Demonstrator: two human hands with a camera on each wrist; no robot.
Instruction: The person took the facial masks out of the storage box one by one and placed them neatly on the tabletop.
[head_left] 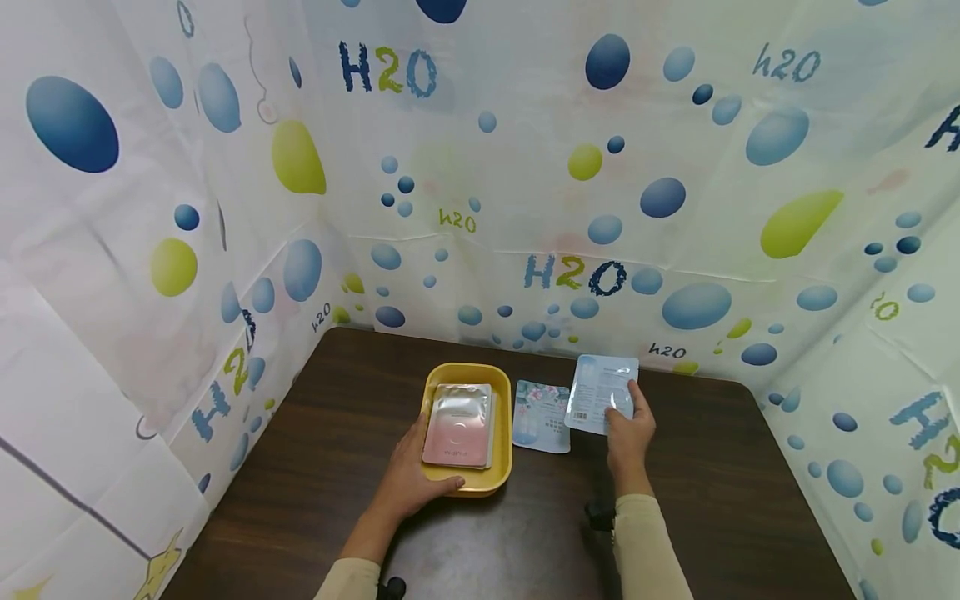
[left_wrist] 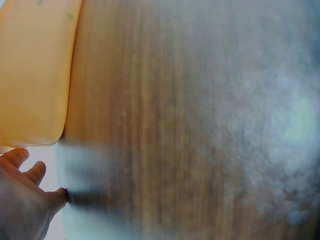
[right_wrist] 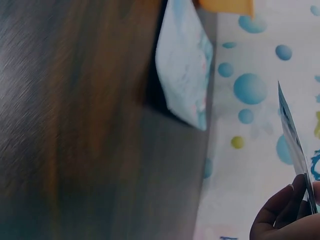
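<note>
A yellow tray holds a small stack of sheet mask packets, the top one pink and silver. My left hand touches the tray's near left corner, thumb at the front rim and fingers along the left side. In the left wrist view its fingers look spread beside the tray. My right hand pinches a pale blue sheet mask packet by its lower right part, with printed text facing up. The right wrist view shows this packet edge-on between thumb and fingers.
A floral blue packet lies on the dark wooden table just right of the tray, partly beside the held packet. A white curtain printed with bubbles and lettering stands behind the table and at both sides.
</note>
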